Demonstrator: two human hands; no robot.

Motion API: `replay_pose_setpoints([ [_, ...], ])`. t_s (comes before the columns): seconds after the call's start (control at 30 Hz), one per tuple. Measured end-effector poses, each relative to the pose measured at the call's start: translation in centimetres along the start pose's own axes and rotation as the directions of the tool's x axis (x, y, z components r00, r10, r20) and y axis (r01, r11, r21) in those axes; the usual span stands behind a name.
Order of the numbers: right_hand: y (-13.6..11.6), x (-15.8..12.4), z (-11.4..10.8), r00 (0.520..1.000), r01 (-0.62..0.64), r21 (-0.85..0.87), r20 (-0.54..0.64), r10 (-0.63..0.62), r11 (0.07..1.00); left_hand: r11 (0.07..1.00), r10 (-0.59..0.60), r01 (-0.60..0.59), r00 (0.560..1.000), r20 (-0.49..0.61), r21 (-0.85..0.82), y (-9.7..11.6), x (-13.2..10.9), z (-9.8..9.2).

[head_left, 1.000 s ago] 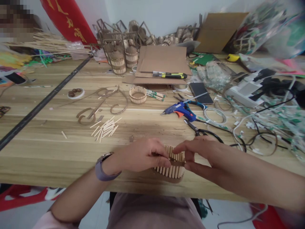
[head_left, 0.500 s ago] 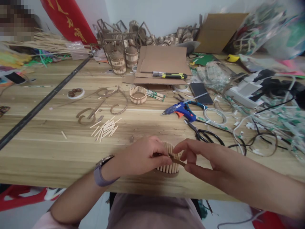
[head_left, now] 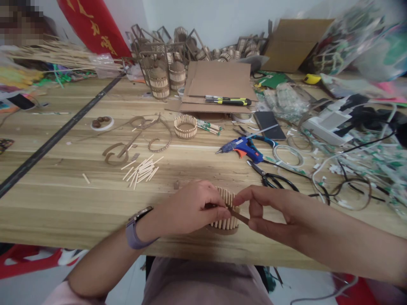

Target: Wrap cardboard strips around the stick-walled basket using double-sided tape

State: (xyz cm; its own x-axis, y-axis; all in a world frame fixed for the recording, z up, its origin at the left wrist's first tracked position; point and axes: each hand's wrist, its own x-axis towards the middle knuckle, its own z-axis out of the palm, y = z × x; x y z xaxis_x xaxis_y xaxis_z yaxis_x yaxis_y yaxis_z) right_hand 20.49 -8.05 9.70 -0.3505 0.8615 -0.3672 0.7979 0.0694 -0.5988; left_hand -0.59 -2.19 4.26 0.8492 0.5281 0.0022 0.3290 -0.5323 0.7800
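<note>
Near the table's front edge stands a small round basket point(head_left: 222, 222) of short pale sticks on a brown base, partly covered by my hands. My left hand point(head_left: 199, 207), with a watch on its wrist, is closed at the basket's left side, thumb and fingers pinching a brown cardboard strip point(head_left: 240, 217) against its stick wall. On the right, my right hand point(head_left: 265, 207) is closed on the strip's free end between thumb and fingers. The strip runs slantwise between both hands across the basket's near side. Part of the basket's rim is hidden under my fingers.
Loose sticks point(head_left: 144, 169) lie to the left. A second stick ring point(head_left: 185, 126), a blue glue gun point(head_left: 240, 146), black scissors point(head_left: 270, 176) and a tape roll point(head_left: 288, 156) lie beyond my hands. Cardboard sheets point(head_left: 219, 80) and finished baskets point(head_left: 159, 82) stand at the back; cables clutter the right.
The strip between my hands looks straighter and pulled tauter. My right hand has shifted very slightly to the right; the left hand keeps its grip in place.
</note>
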Motion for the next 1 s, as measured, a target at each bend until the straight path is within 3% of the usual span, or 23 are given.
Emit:
replay_pose_setpoints([
  [0.17,0.3,-0.2,0.3,0.999,0.041,0.052,-0.028,-0.039,0.998,1.0,0.016,-0.016,1.0,-0.012,0.007,-0.1,0.0,0.2],
  [0.43,1.1,0.7,0.3,0.997,0.078,-0.091,-0.021,-0.08,0.993,0.993,0.032,-0.029,0.999,0.027,-0.115,-0.7,-0.2,-0.2],
  [0.6,1.1,1.0,0.1,0.992,0.125,-0.078,0.01,-0.125,0.989,0.98,0.082,-0.071,0.995,0.054,-0.187,-0.9,-0.2,-0.2],
  [1.0,1.1,1.2,0.5,0.984,0.176,-0.143,0.038,-0.172,0.974,0.977,0.108,-0.096,0.993,0.051,-0.19,-1.3,-0.3,-0.1],
])
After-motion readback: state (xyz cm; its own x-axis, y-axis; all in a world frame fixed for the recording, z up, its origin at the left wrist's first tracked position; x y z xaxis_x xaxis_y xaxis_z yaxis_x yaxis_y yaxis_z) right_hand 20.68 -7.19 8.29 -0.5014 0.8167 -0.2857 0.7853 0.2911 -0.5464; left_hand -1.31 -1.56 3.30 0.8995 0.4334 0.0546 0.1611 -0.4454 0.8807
